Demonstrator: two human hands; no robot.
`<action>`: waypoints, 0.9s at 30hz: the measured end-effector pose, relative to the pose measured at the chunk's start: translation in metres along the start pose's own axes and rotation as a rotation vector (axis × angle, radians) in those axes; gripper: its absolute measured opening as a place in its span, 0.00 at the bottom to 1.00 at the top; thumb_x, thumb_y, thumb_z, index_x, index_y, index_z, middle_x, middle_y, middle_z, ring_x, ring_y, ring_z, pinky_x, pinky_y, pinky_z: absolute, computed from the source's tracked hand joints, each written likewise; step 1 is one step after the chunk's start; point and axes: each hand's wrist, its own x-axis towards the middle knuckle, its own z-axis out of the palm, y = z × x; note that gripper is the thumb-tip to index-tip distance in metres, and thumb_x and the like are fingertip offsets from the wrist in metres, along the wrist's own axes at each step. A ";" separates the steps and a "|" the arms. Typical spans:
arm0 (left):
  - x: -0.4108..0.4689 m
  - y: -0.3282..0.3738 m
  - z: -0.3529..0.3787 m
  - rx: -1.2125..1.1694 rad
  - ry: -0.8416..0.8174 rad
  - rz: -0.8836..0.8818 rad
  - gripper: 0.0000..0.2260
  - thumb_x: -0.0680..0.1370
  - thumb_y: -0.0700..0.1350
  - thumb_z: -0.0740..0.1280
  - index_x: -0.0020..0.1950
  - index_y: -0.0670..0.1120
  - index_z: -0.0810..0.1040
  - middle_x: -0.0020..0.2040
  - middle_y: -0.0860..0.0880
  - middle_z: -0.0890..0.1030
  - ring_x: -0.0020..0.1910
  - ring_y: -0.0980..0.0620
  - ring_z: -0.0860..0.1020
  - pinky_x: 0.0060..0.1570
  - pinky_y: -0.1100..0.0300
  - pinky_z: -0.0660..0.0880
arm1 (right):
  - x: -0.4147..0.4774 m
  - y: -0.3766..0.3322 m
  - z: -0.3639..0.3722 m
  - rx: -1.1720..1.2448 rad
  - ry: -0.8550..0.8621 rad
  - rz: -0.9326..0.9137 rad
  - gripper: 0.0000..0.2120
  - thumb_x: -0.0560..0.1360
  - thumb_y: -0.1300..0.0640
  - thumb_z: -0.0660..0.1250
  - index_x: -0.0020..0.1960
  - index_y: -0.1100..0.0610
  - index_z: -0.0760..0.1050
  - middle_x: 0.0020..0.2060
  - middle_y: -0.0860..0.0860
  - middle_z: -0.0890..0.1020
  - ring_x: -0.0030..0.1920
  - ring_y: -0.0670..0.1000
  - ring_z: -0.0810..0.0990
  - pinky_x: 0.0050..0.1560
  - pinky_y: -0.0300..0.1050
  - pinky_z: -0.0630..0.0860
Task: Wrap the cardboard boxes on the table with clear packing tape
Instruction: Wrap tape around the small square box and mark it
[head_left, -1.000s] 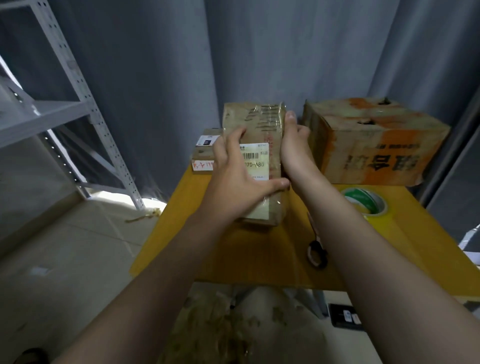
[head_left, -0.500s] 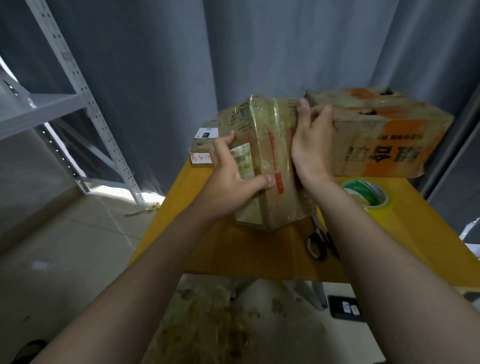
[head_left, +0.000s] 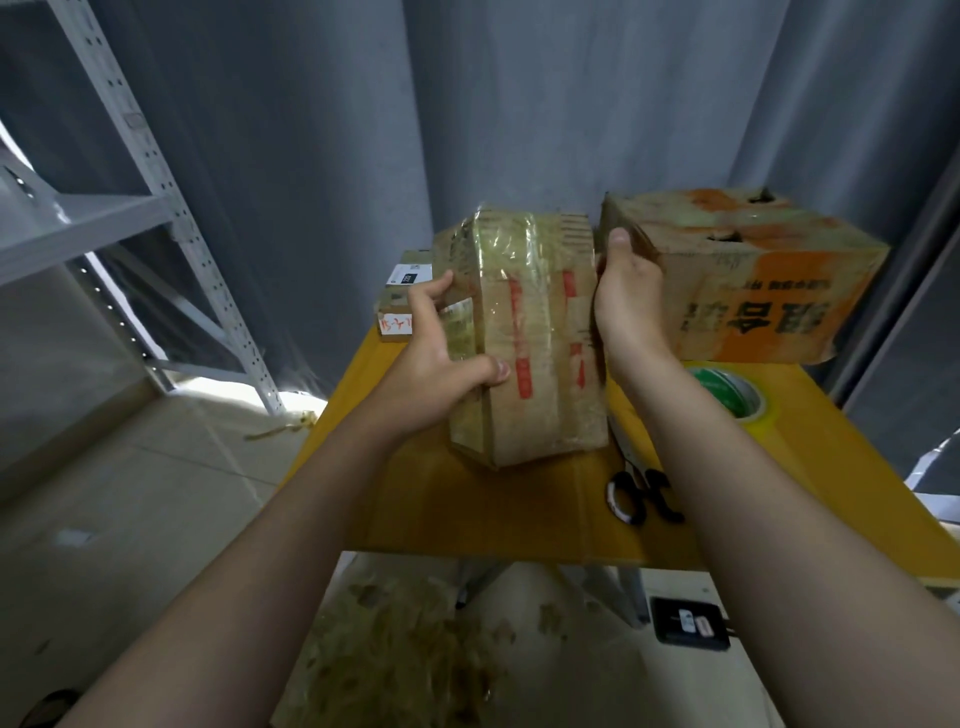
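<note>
A brown cardboard box (head_left: 540, 338) wrapped in shiny clear tape, with red marks on its upper face, stands on the yellow table (head_left: 467, 509). My left hand (head_left: 441, 358) grips its left side, thumb across the top face. My right hand (head_left: 626, 306) lies flat against its right side, fingers pointing away from me. A roll of clear tape with a green core (head_left: 727, 389) lies right of my right forearm. A larger orange-printed box (head_left: 753, 280) stands at the back right. A small box with a white label (head_left: 402, 296) sits behind my left hand.
Black-handled scissors (head_left: 641, 491) lie on the table near its front edge, partly under my right forearm. A grey metal shelf rack (head_left: 156, 218) stands to the left. Grey curtains hang behind the table. Crumpled tape scraps (head_left: 389, 654) and a black device (head_left: 688, 623) lie on the floor.
The box has been turned over: the face with the white barcode label has rolled to the left and the red-marked face is now up. My right hand shifted from the top to the right side.
</note>
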 end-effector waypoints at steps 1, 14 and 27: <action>0.001 -0.001 -0.003 0.010 0.012 -0.007 0.44 0.71 0.50 0.75 0.80 0.50 0.54 0.69 0.58 0.65 0.62 0.72 0.73 0.58 0.72 0.73 | -0.001 -0.002 0.001 0.022 -0.045 0.041 0.26 0.87 0.44 0.54 0.44 0.61 0.79 0.40 0.55 0.84 0.43 0.52 0.83 0.49 0.47 0.76; 0.003 0.010 0.014 0.210 0.189 -0.088 0.64 0.64 0.64 0.81 0.83 0.55 0.37 0.78 0.49 0.53 0.79 0.46 0.59 0.77 0.52 0.61 | -0.033 -0.029 0.021 0.110 -0.261 -0.078 0.14 0.86 0.51 0.60 0.46 0.58 0.73 0.29 0.50 0.74 0.24 0.50 0.74 0.24 0.44 0.73; 0.001 0.012 0.025 0.138 0.136 -0.087 0.71 0.58 0.62 0.82 0.81 0.57 0.29 0.75 0.53 0.51 0.79 0.47 0.58 0.77 0.49 0.65 | -0.038 -0.024 0.031 -0.144 -0.154 -0.010 0.30 0.84 0.34 0.48 0.79 0.51 0.55 0.78 0.57 0.60 0.77 0.61 0.60 0.76 0.61 0.59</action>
